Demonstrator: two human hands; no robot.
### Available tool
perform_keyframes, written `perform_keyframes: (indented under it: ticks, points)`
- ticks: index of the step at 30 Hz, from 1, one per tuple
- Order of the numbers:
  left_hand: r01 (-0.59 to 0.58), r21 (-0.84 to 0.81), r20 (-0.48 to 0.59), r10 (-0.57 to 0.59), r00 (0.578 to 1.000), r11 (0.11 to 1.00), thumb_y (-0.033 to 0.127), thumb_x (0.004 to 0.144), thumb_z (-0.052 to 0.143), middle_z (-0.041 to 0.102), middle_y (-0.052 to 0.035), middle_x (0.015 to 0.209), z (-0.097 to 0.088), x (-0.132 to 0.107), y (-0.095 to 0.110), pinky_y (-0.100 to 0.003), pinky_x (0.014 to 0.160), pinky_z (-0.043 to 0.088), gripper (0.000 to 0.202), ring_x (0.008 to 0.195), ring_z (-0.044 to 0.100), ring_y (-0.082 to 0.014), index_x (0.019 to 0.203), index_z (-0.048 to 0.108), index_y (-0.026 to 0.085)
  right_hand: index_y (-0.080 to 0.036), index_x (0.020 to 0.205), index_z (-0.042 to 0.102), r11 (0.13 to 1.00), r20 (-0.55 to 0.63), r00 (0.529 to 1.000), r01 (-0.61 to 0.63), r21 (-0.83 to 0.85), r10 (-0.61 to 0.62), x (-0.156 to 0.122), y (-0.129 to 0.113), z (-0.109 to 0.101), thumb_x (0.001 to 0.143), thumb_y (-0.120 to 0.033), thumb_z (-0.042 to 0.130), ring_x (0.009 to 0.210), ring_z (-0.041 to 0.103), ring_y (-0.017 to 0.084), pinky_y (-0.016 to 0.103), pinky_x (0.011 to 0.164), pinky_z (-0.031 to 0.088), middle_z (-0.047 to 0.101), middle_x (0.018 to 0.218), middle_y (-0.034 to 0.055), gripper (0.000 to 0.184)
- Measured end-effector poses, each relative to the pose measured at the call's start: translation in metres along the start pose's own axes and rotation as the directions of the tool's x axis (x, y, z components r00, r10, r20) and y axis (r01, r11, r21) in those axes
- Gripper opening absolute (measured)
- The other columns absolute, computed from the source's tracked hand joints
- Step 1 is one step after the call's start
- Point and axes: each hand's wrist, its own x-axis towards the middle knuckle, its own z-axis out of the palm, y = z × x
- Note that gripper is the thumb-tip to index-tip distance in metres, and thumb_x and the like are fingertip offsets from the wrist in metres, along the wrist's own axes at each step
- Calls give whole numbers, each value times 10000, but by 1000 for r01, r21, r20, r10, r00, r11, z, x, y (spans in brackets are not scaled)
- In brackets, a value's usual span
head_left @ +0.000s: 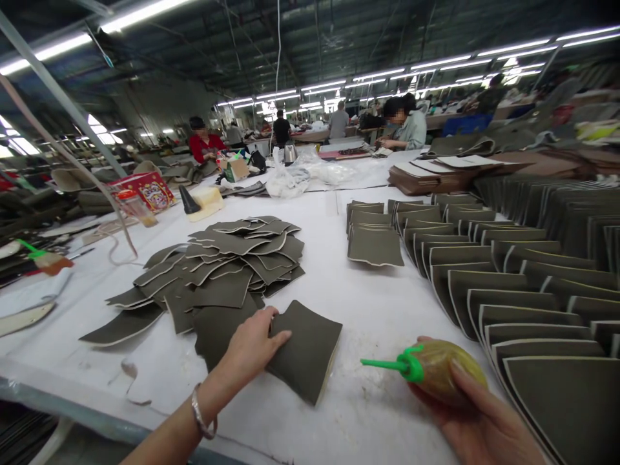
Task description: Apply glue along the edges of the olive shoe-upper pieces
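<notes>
My left hand (259, 339), a bangle at its wrist, pinches the left edge of a dark olive leather-like piece (310, 349) with its thumb on top. Some of its fingertips are hidden. Just behind that hand spreads a loose heap of similar pieces (227, 258) with pale cut edges. On the right, my right hand (475, 407) is wrapped round a squeeze bottle (443, 371) of yellowish liquid. The bottle lies sideways, its green nozzle pointing left toward the piece, apart from it.
Overlapping rows of olive pieces (513, 284) cover the table's right side, with a short row (375, 245) beside them. Brown panels (421, 177), plastic bags (285, 177) and a black cone-shaped thing (188, 200) stand farther back. A second glue bottle (48, 261) lies left. Several people work beyond.
</notes>
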Motion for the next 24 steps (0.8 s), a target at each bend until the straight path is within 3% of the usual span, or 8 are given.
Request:
perform_keyframes:
  ticks: [2, 4, 7, 9, 12, 17, 21, 24]
  points:
    - [19, -170, 97, -2, 995, 985, 385, 723, 676, 566, -3, 687, 1, 5, -5, -270, 615, 366, 249, 687, 561, -201, 847, 616, 178, -268, 1130, 717, 999, 66, 998, 25, -33, -22, 2, 4, -9, 763, -371, 782, 1177, 557, 346, 415, 891, 555, 618, 1281, 54, 387]
    - [61, -451, 164, 15, 986, 891, 421, 676, 702, 506, 28, 590, -1, 7, -5, -237, 542, 323, 297, 585, 510, -156, 679, 527, 180, -268, 1177, 684, 996, 91, 995, 47, -82, -40, 1, 6, -14, 763, -390, 781, 1189, 546, 343, 410, 902, 547, 608, 1297, 56, 443]
    - [139, -740, 201, 19, 979, 659, 467, 669, 726, 583, 7, 656, -16, 3, 2, -211, 523, 350, 364, 576, 518, -127, 717, 525, 166, -258, 1257, 603, 975, 77, 992, 112, -190, -99, -3, 7, -11, 728, -422, 800, 1134, 579, 317, 357, 887, 546, 627, 1257, 71, 588]
    - [141, -779, 180, 1, 984, 611, 454, 665, 756, 621, -5, 701, -32, -2, 9, -200, 520, 367, 377, 586, 534, -120, 774, 549, 158, -251, 1291, 547, 949, 54, 986, 169, -266, -160, -6, 7, -4, 731, -439, 793, 1078, 599, 273, 290, 868, 534, 651, 1190, 65, 640]
    - [117, -769, 160, 12, 987, 628, 437, 675, 769, 615, 1, 683, -52, -8, 21, -179, 492, 348, 374, 570, 522, -106, 775, 542, 157, -254, 1275, 511, 898, 42, 966, 253, -361, -255, -9, 7, 13, 744, -471, 777, 994, 608, 221, 218, 817, 514, 665, 1082, 36, 632]
    - [91, -761, 158, 48, 986, 642, 443, 682, 763, 566, 30, 654, -54, -3, 36, -161, 464, 300, 380, 543, 481, -81, 787, 528, 163, -250, 1199, 505, 794, 118, 947, 314, -520, -298, -16, 7, 35, 736, -538, 756, 826, 610, 219, 250, 705, 493, 657, 919, 16, 600]
    - [129, -780, 167, 5, 986, 612, 439, 658, 761, 379, 98, 499, -42, 17, 38, -154, 398, 133, 388, 417, 298, -38, 737, 484, 178, -242, 1171, 535, 924, 141, 980, 178, -339, -137, -25, 6, 39, 729, -469, 758, 786, 639, 217, 264, 692, 486, 688, 880, 27, 545]
    - [182, -855, 212, 7, 977, 486, 374, 614, 775, 342, 114, 493, -33, 36, 42, -149, 381, 85, 404, 394, 259, -29, 722, 430, 194, -228, 1167, 598, 991, 79, 996, 55, -123, -45, -25, 4, 31, 713, -440, 768, 824, 672, 243, 299, 708, 518, 713, 960, 65, 529]
